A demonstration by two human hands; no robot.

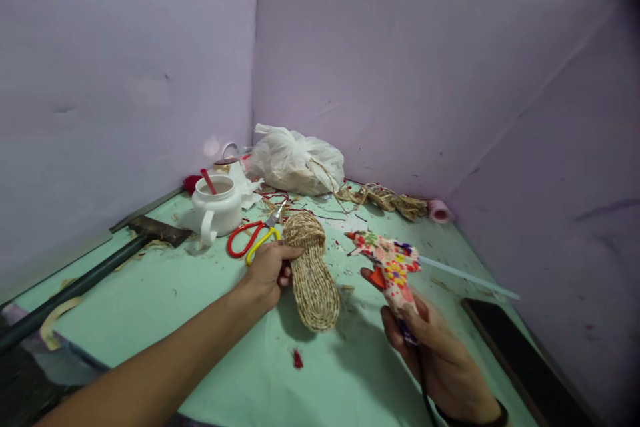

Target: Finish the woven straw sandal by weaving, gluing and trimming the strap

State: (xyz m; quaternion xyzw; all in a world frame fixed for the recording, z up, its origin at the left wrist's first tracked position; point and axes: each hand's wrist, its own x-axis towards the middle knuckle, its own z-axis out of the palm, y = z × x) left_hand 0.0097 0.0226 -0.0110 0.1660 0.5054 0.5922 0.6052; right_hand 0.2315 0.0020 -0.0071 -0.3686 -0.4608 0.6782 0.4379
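Note:
My left hand (pixel 270 273) is closed on the edge of a woven straw slipper (pixel 313 280), thumb on top, and holds it above the table. The slipper has a coiled sole and a band across its far end. In my right hand (pixel 430 340) is a glue gun (pixel 393 267) with a flowered cover and an orange trigger. Its nozzle points left toward the slipper, apart from it. A pale glue stick (pixel 465 277) sticks out of its back, and a dark cord hangs below. Scissors (pixel 255 233) with red and yellow handles lie just beyond my left hand.
A white mug (pixel 216 207) with a red stick inside stands behind the scissors. A hammer (pixel 155 230) lies at left. At the back are a tied white plastic bag (pixel 297 160), straw braids (pixel 385 200) and a pink roll (pixel 440 211). A dark flat object (pixel 520 353) lies at right.

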